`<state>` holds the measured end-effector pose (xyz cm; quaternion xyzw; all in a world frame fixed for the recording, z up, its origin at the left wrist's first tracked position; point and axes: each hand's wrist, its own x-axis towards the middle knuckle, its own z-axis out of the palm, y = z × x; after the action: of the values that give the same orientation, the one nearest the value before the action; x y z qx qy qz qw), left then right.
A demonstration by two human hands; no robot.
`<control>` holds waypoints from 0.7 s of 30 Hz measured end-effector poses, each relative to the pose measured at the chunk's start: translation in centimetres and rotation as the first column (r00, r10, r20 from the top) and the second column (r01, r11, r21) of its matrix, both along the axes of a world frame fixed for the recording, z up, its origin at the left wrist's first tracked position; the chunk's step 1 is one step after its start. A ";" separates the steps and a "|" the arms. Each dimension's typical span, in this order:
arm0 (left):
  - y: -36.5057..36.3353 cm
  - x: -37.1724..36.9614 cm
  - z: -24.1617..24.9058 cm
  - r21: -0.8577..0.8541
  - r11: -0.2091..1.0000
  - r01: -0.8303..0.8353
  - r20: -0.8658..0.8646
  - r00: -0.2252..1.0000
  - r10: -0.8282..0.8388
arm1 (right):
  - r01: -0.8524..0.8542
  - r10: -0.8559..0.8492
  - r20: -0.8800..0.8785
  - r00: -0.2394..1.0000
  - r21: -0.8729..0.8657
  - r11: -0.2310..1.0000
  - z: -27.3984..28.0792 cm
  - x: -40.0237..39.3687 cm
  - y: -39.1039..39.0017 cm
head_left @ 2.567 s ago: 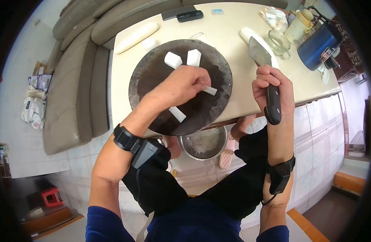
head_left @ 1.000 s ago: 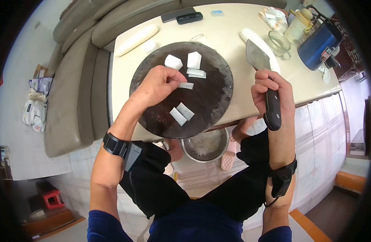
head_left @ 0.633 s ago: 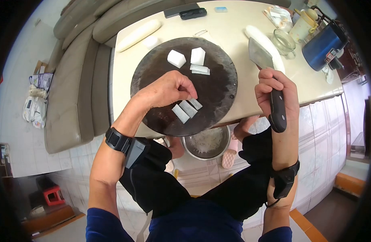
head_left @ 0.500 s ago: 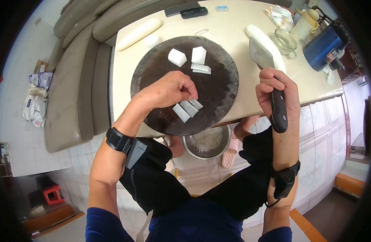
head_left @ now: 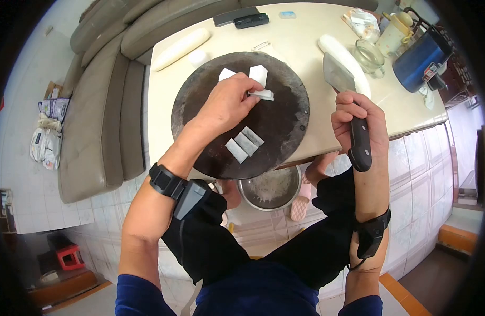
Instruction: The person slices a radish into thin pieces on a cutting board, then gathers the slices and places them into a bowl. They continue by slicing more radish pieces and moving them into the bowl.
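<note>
My left hand (head_left: 229, 102) reaches over the round dark chopping board (head_left: 279, 126), its thumb and fingers closed on the end of a small stack of white radish slices (head_left: 264, 96). Just behind that stack stands a thick radish chunk (head_left: 258, 75). Another chunk (head_left: 226, 73) is partly covered by the same hand. Toward the near side of the board, several overlapping radish slices (head_left: 244, 145) lie flat. My right hand (head_left: 361, 121) grips a cleaver (head_left: 340, 73) by its black handle, holding it up off the board's right side with the blade pointing away from me.
Whole white radishes lie on the table (head_left: 319, 118), one at the back left (head_left: 182, 49) and one at the right (head_left: 353, 60). A glass mug (head_left: 369, 55) and a blue kettle (head_left: 421, 60) stand farther right. Below the board's edge, a metal bowl (head_left: 271, 189) contains white shreds.
My left hand has moved away from me, from the near slices to the stack by the far chunk. The near slices stay on the board. My right hand still holds the cleaver.
</note>
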<state>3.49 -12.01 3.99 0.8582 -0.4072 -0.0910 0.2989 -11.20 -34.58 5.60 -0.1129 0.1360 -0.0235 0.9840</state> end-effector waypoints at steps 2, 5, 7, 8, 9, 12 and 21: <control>-0.4 0.3 -1.4 -0.004 0.997 0.072 0.234 0.970 -0.069 | -0.003 0.003 -0.002 1.000 0.009 1.000 -0.2 -0.1 -0.1; -1.2 -0.3 -1.6 0.040 0.999 0.033 0.295 0.955 -0.043 | -0.003 0.003 -0.005 1.000 0.014 1.000 -0.2 -0.3 -0.3; -1.4 -0.3 -1.4 0.060 0.998 0.030 0.316 0.948 -0.048 | 0.005 -0.005 -0.005 1.000 0.010 1.000 -0.1 -0.4 -0.4; -1.5 -0.3 -1.4 0.079 0.996 0.029 0.336 0.940 -0.054 | 0.008 -0.008 -0.006 1.000 0.017 1.000 0.0 -0.4 -0.4; -1.5 -0.2 -1.2 0.081 0.996 0.033 0.337 0.940 -0.058 | 0.012 -0.012 -0.008 1.000 0.023 1.000 0.0 -0.6 -0.5; -1.4 0.4 -1.0 0.076 0.995 0.067 0.419 0.903 -0.093 | 0.019 -0.019 -0.009 1.000 0.022 1.000 -0.1 -0.7 -0.8; -1.1 0.6 -1.4 -0.008 1.000 0.018 0.307 0.952 -0.015 | 0.051 -0.051 -0.036 0.998 0.012 0.999 0.1 -0.8 -0.8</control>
<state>4.10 -13.15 2.56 0.8570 -0.4562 0.0431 0.2357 -12.03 -35.37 5.70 -0.1035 0.1567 -0.0458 0.9811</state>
